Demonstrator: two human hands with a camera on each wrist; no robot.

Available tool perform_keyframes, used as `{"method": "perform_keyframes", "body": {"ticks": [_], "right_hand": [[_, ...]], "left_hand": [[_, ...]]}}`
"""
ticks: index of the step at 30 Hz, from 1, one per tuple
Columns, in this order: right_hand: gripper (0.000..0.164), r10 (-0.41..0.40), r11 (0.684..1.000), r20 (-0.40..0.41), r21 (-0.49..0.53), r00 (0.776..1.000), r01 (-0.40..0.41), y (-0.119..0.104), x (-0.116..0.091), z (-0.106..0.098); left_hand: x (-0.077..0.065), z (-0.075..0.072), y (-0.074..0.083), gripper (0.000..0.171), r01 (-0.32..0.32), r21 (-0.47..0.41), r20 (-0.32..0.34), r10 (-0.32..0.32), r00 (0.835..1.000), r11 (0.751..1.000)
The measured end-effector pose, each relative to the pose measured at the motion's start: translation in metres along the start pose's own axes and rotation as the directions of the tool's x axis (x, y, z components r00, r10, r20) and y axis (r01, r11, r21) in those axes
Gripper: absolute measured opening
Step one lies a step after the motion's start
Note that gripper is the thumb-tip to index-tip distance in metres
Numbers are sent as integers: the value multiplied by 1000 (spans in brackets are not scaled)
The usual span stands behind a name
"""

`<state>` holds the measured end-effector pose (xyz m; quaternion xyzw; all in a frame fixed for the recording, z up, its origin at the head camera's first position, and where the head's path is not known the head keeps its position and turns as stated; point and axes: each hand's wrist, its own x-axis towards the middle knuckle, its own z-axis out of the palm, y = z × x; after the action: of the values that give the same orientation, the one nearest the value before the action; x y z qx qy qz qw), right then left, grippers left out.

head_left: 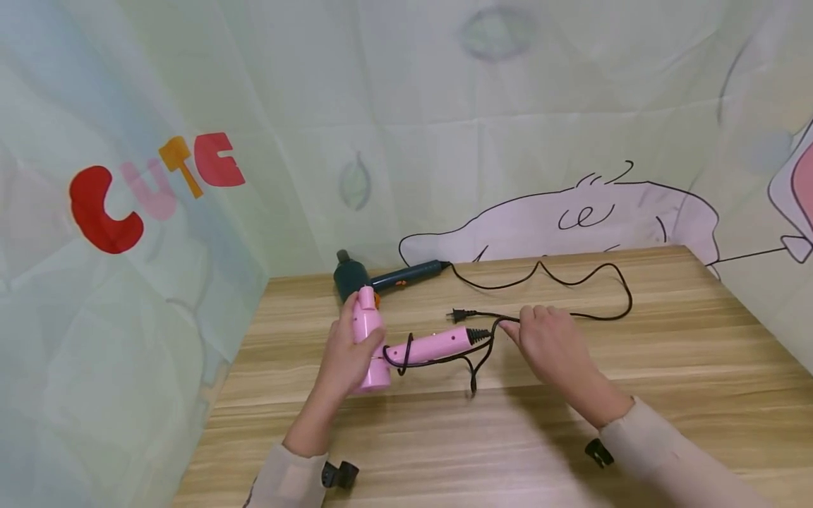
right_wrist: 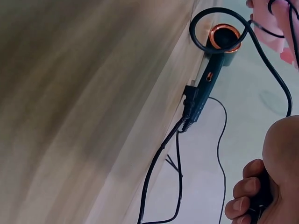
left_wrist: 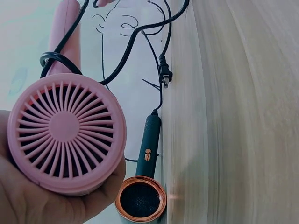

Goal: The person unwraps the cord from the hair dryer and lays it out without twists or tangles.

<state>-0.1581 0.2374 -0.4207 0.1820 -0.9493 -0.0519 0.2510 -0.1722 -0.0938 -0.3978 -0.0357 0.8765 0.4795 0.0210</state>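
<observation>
My left hand [head_left: 339, 356] grips a pink hair dryer [head_left: 437, 346] by its barrel, above the table. Its round slatted grille faces the left wrist view, and its handle points right in the head view. A black cord [head_left: 473, 367] is looped loosely around that handle and runs to my right hand [head_left: 547, 342]. Curled fingers of the right hand hold a black part [right_wrist: 262, 191] of the cord; the fist hides most of it. Behind the pink dryer lies a dark green hair dryer [head_left: 413, 274] with copper-coloured trim, partly covered by it in the head view.
The green dryer's thin black cord [head_left: 619, 271] curves across the back right of the wooden table [head_left: 444, 451]. A two-pin plug [head_left: 460, 315] lies near the middle. A printed cloth backdrop [head_left: 381, 141] borders the table's back and left sides.
</observation>
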Motion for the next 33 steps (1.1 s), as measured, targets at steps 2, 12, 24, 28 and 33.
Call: {"method": "perform_keyframes", "body": {"ticks": [2,12,24,28,33], "right_hand": [[53,27,1000,24,9,999,-27,1,3,0],[54,57,998,20,-30,998,-57,5,18,4],[58,48,997,-40,-59,998,-51,7,28,9],[61,55,996,-74,-59,996,-59,7,31,10],[58,76,996,-107,-42,991,-81,7,35,9]], "left_hand": [[0,0,0,81,1,-2,4,-1,1000,1000],[-2,0,-1,80,-35,22,7,35,999,999],[-5,4,-4,81,-48,36,32,46,998,998],[-6,5,-4,81,-42,43,47,40,998,998],[-7,4,-5,81,-46,71,45,43,998,996]]}}
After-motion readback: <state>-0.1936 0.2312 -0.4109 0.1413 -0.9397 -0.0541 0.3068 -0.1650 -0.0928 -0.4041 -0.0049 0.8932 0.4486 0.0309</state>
